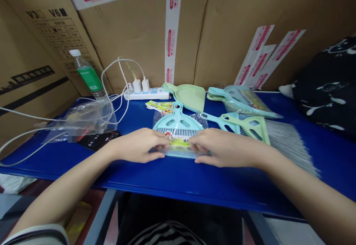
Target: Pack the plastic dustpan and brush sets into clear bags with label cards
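Note:
A light blue mini dustpan and brush set lies in a clear plastic bag on the blue table, with a printed paper label across its near end. My left hand pinches the left side of the bag's near end. My right hand pinches the right side, fingers curled over the label.
A green dustpan, a bagged set, loose brushes with grey bristles and spare labels lie behind. A power strip, cables, a bottle, empty bags and a phone sit at left. Cardboard boxes wall the back.

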A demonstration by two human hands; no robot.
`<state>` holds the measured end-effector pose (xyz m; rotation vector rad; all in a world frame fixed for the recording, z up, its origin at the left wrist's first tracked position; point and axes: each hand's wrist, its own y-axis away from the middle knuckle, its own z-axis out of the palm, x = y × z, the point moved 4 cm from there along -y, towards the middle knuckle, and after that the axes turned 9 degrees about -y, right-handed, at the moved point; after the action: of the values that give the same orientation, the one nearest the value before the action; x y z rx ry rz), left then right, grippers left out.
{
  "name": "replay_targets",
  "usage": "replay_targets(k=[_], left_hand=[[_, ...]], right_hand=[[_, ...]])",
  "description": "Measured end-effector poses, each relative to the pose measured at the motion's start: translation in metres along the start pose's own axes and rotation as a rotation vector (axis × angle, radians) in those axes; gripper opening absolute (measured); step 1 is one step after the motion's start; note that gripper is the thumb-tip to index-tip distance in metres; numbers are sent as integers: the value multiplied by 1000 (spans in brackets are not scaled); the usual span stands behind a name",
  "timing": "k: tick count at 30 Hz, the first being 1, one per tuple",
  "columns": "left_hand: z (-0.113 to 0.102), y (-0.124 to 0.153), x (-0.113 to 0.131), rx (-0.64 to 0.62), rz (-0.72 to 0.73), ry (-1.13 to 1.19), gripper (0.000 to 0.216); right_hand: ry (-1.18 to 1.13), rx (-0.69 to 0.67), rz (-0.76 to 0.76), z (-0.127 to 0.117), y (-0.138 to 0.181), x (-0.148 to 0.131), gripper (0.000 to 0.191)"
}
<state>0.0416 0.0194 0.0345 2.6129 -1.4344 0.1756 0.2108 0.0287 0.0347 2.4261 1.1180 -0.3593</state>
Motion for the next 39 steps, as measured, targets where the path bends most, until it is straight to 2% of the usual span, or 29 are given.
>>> replay_targets(k=[6, 13, 20, 28, 39], left_hand=[[3, -2, -1, -35, 3, -21, 11], [3, -2, 0, 2, 2, -61, 9], [3, -2, 2, 3, -20, 46, 9], [4, -1, -1, -10, -33, -20, 9], [3, -2, -1, 56, -55, -130, 18]], right_hand=[[-68, 7, -33, 1, -2, -1, 12], [-119, 39, -69, 2, -3, 0, 17], [-178, 47, -68, 3, -2, -1, 14], [-170, 136, -229, 6, -10, -2, 14], [-242, 188, -169, 5, -12, 4, 15]])
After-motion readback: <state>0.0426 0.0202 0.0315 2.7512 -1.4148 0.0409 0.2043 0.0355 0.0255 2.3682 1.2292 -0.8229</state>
